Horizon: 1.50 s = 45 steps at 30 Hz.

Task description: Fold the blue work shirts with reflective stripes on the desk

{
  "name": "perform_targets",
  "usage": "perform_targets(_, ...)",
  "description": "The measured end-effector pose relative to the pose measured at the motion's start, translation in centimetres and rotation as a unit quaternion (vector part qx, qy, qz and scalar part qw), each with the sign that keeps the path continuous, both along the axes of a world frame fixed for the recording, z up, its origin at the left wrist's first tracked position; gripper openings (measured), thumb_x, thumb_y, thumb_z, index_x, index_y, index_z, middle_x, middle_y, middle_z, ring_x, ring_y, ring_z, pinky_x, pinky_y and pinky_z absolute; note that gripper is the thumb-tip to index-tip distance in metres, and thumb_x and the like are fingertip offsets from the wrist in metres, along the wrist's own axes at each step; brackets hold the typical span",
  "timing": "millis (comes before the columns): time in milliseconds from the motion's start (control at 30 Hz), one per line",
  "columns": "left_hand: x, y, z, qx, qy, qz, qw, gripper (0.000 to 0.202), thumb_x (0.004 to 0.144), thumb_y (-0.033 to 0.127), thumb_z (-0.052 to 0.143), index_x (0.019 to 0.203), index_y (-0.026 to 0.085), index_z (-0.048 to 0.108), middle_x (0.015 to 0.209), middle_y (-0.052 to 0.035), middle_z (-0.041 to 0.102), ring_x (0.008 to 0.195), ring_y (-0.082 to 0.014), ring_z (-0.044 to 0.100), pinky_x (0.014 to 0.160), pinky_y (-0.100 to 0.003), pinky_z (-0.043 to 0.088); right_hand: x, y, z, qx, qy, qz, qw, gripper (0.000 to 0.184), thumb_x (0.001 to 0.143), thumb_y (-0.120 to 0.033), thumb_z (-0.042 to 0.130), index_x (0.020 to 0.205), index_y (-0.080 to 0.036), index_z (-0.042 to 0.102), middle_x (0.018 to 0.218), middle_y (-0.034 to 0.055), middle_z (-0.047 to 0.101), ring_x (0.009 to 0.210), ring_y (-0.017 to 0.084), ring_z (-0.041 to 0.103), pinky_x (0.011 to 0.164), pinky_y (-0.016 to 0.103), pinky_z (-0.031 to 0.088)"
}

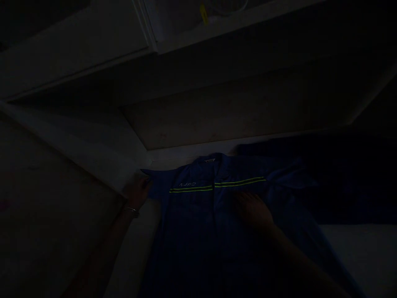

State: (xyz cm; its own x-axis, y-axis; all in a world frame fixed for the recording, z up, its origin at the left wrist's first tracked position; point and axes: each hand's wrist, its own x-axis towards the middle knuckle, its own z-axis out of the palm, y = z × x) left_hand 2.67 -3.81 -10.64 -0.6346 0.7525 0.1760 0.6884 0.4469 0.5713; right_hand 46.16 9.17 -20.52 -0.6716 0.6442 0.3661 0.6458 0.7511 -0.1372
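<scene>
The scene is very dark. A blue work shirt (198, 215) with a yellow-green reflective stripe across the chest lies spread flat on a pale surface, collar away from me. My left hand (138, 191), a bracelet on its wrist, pinches the shirt's left shoulder edge. My right hand (252, 209) lies flat, fingers stretched out, on the shirt's chest just below the stripe.
A pale work surface (366, 252) carries the shirt. More dark blue cloth (341, 182) lies heaped at the right. Wall panels (235, 116) rise behind and to the left (46, 198), forming a corner. A white ledge or frame (198, 33) runs overhead.
</scene>
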Motion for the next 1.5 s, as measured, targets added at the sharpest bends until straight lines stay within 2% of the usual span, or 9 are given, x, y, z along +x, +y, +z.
perform_targets(133, 6.3, 1.5, 0.7, -0.006, 0.004, -0.150, 0.989, 0.051, 0.086, 0.051, 0.049, 0.124, 0.019, 0.060, 0.121, -0.0080, 0.069, 0.109, -0.0230, 0.063, 0.098, -0.037, 0.048, 0.0, -0.1, 0.2, -0.004, -0.003, 0.006, 1.000, 0.030, 0.099, -0.026, 0.042, 0.118, -0.019, 0.066, 0.122, 0.0065, 0.067, 0.106, 0.023, 0.061, 0.101, 0.043, 0.041)
perform_targets(333, 12.0, 3.2, -1.8, -0.173, -0.095, -0.322, 0.926, 0.069, 0.088, 0.061, 0.047, 0.143, 0.020, 0.042, 0.095, -0.0041, 0.073, 0.080, -0.0177, 0.068, 0.075, -0.030, 0.053, -0.1, -0.1, 0.5, -0.017, 0.009, -0.004, 1.000, 0.031, 0.099, -0.026, 0.043, 0.119, -0.020, 0.066, 0.121, 0.0065, 0.067, 0.108, 0.024, 0.061, 0.102, 0.043, 0.041)
perform_targets(533, 10.6, 7.8, -4.6, -0.022, 0.069, -0.173, 0.982, 0.055, 0.095, 0.048, 0.034, 0.131, 0.012, 0.056, 0.136, -0.0162, 0.058, 0.127, -0.0253, 0.053, 0.111, -0.039, 0.038, -0.1, -0.2, 0.6, -0.018, 0.015, -0.005, 1.000, 0.029, 0.099, -0.027, 0.043, 0.114, -0.021, 0.067, 0.119, 0.0062, 0.068, 0.107, 0.023, 0.061, 0.101, 0.041, 0.040)
perform_targets(700, 9.8, 9.5, -8.2, -0.132, 0.197, -0.147, 0.960, 0.064, 0.094, 0.054, 0.031, 0.146, 0.017, 0.042, 0.159, -0.0139, 0.029, 0.146, -0.0343, 0.026, 0.117, -0.061, 0.018, -0.2, -0.1, 0.8, -0.036, 0.021, -0.012, 0.999, 0.029, 0.099, -0.026, 0.044, 0.116, -0.022, 0.066, 0.118, 0.0058, 0.068, 0.107, 0.022, 0.061, 0.100, 0.041, 0.041)
perform_targets(933, 8.8, 9.5, -9.9, -0.198, 0.238, -0.178, 0.934, 0.057, 0.092, 0.051, 0.034, 0.143, 0.030, 0.047, 0.157, -0.0097, 0.036, 0.146, -0.0339, 0.027, 0.113, -0.064, 0.021, 0.0, 0.7, 1.4, -0.176, 0.108, -0.019, 0.978, 0.026, 0.097, -0.032, 0.047, 0.109, -0.025, 0.069, 0.113, 0.0021, 0.071, 0.103, 0.021, 0.063, 0.094, 0.037, 0.047)
perform_targets(1033, 8.5, 9.7, -10.1, -0.204, 0.243, -0.188, 0.929, 0.055, 0.089, 0.050, 0.037, 0.139, 0.032, 0.052, 0.157, -0.0074, 0.036, 0.146, -0.0355, 0.025, 0.113, -0.065, 0.020, 1.2, 3.6, 3.2, -0.269, 0.217, -0.070, 0.936, 0.031, 0.096, -0.037, 0.046, 0.117, -0.024, 0.066, 0.113, 0.0029, 0.071, 0.099, 0.019, 0.066, 0.086, 0.032, 0.053)
perform_targets(1100, 8.6, 9.7, -10.1, -0.202, 0.247, -0.193, 0.928, 0.053, 0.088, 0.049, 0.039, 0.136, 0.033, 0.055, 0.157, -0.0063, 0.036, 0.146, -0.0364, 0.023, 0.112, -0.066, 0.019, 2.5, 6.5, 5.0, -0.202, 0.248, -0.126, 0.939, 0.036, 0.097, -0.037, 0.043, 0.122, -0.021, 0.063, 0.120, 0.0062, 0.068, 0.109, 0.021, 0.063, 0.094, 0.034, 0.050)
perform_targets(1233, 9.0, 9.7, -9.9, -0.192, 0.230, -0.180, 0.937, 0.053, 0.088, 0.049, 0.037, 0.136, 0.034, 0.055, 0.156, -0.0057, 0.038, 0.146, -0.0345, 0.024, 0.112, -0.065, 0.019, 6.4, 12.5, 7.1, -0.068, 0.045, -0.167, 0.983, 0.038, 0.099, -0.029, 0.038, 0.131, -0.019, 0.058, 0.141, 0.0089, 0.054, 0.132, 0.021, 0.045, 0.113, 0.039, 0.033)
perform_targets(1500, 9.2, 9.9, -10.0, -0.182, 0.225, -0.162, 0.943, 0.053, 0.090, 0.049, 0.034, 0.137, 0.037, 0.054, 0.154, -0.0030, 0.042, 0.145, -0.0311, 0.029, 0.114, -0.061, 0.019, 14.9, 20.3, 7.1, -0.139, -0.111, -0.320, 0.931, 0.044, 0.097, -0.033, 0.039, 0.132, -0.014, 0.058, 0.131, 0.0199, 0.060, 0.116, 0.033, 0.058, 0.093, 0.047, 0.046)
